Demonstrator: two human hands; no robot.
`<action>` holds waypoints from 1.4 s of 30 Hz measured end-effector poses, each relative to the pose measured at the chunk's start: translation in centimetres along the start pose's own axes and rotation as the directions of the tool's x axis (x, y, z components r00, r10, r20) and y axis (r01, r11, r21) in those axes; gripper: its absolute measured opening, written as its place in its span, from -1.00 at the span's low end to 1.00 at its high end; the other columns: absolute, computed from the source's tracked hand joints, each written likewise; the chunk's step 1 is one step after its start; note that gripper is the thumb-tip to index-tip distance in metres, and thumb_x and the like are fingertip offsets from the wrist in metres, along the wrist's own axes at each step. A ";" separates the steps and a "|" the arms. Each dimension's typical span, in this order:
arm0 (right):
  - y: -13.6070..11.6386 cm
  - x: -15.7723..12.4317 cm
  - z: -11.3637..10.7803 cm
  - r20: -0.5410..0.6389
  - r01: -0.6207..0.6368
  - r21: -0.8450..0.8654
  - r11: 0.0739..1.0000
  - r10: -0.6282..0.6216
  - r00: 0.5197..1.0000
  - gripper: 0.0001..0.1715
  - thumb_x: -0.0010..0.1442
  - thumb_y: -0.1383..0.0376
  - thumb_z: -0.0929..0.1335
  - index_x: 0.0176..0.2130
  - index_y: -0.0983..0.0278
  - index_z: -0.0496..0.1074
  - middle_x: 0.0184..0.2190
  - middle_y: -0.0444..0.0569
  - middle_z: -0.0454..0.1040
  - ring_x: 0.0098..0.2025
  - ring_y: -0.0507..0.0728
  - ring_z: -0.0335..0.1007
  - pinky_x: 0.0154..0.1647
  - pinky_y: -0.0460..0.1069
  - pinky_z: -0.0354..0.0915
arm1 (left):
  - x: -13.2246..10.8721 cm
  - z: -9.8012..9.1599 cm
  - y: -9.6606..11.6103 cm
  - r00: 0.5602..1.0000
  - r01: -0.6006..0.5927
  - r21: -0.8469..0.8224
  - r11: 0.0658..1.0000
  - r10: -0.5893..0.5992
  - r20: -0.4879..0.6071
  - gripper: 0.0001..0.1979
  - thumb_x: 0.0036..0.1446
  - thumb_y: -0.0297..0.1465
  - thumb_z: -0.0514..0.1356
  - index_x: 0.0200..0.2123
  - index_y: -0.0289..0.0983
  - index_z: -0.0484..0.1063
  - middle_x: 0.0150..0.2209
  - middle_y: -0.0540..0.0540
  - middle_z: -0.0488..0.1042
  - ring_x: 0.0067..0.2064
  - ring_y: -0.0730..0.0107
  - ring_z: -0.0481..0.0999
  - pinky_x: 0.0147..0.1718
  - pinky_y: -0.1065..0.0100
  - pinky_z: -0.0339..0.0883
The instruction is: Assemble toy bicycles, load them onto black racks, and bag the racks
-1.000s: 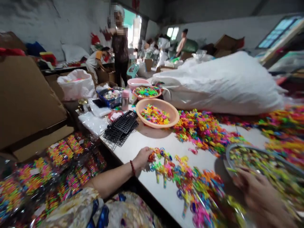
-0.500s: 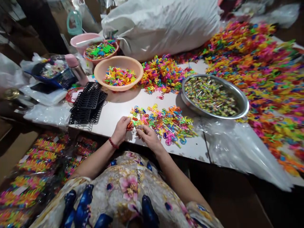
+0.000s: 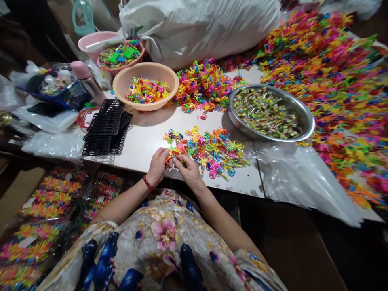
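Orange-red pieces [image 3: 168, 162]: between the hands, held in the left hand's [image 3: 156, 167] fingers; long axis too small to read from here.
Right hand [image 3: 191, 173]: fingers bunched narrow at about 3 o'clock of them; whether they grip anything, I can't tell.
Loose toys [image 3: 212, 151]: between 2 and 3 o'clock, right hand nearer.
Steel bowl [image 3: 309, 126]: 2 o'clock, farther.
Tabletop [image 3: 147, 139]: front edge near at 6, bare room at 11.

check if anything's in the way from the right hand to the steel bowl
Yes, low down: the near pile of pieces lies on the table between the right hand and the steel bowl. Nothing visible stands above it, so a path over the top looks open.
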State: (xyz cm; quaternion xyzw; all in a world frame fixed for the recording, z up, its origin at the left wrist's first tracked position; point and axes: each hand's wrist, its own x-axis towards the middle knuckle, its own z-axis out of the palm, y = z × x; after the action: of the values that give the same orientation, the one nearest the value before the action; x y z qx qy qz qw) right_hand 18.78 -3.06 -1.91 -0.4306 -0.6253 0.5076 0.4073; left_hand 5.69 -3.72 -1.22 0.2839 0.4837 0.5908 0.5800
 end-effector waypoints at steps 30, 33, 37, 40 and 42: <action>0.1 -0.7 0.6 0.029 0.178 -0.250 0.952 -0.176 0.984 -0.71 0.33 0.14 0.28 -0.21 0.19 0.55 -0.31 0.01 0.54 -0.22 0.16 0.44 -0.13 0.06 0.36 | 0.5 0.0 -2.0 0.986 -0.005 0.187 0.982 0.036 -0.163 -0.65 0.18 -0.14 0.23 -0.47 -0.24 0.25 -0.62 0.14 0.20 -0.64 0.61 0.13 -0.65 0.48 0.02; 0.3 -0.3 -0.5 0.017 0.167 -0.283 0.944 -0.170 0.985 -0.73 0.32 0.12 0.29 -0.16 0.17 0.54 -0.28 0.02 0.55 -0.20 0.18 0.46 -0.10 0.08 0.38 | 1.0 0.4 -2.1 0.996 0.011 0.180 0.984 0.006 -0.091 -0.62 0.19 -0.08 0.21 -0.45 -0.23 0.22 -0.63 0.15 0.18 -0.64 0.59 0.13 -0.65 0.48 0.03; 0.7 0.9 -5.0 -0.162 0.150 -0.426 0.892 -0.238 0.958 -0.71 0.31 0.11 0.32 -0.09 0.17 0.54 -0.17 0.06 0.55 -0.10 0.21 0.47 0.02 0.14 0.38 | 2.7 0.0 -1.6 0.998 -0.063 0.296 0.953 0.062 0.012 -0.63 0.31 -0.03 0.02 -0.30 -0.22 0.29 -0.60 0.10 0.28 -0.62 0.53 0.20 -0.60 0.45 0.12; 0.9 1.8 -9.0 -0.343 0.067 -0.608 0.791 -0.338 0.876 -0.61 0.27 0.10 0.35 0.00 0.25 0.51 -0.05 0.16 0.46 0.03 0.27 0.39 0.13 0.19 0.33 | 5.4 -1.3 -1.0 0.976 -0.141 0.509 0.849 0.206 -0.074 -0.79 0.25 -0.19 0.16 -0.24 -0.22 0.31 -0.48 0.05 0.35 -0.50 0.48 0.29 -0.46 0.43 0.20; 1.2 1.8 -10.4 -0.382 0.024 -0.666 0.745 -0.368 0.848 -0.57 0.27 0.10 0.35 0.03 0.28 0.49 -0.02 0.19 0.40 0.06 0.28 0.36 0.13 0.21 0.34 | 7.7 -2.3 -0.7 0.942 -0.158 0.688 0.708 0.316 -0.109 -0.79 0.11 -0.32 0.28 -0.22 -0.23 0.33 -0.33 -0.02 0.37 -0.34 0.41 0.37 -0.30 0.37 0.27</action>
State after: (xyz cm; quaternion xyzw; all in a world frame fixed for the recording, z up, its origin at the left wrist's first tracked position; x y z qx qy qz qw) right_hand 28.24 1.80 -1.35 -0.5860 -0.6784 0.0905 0.4337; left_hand 2.60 2.97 -4.41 0.4665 0.6834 0.4743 0.3006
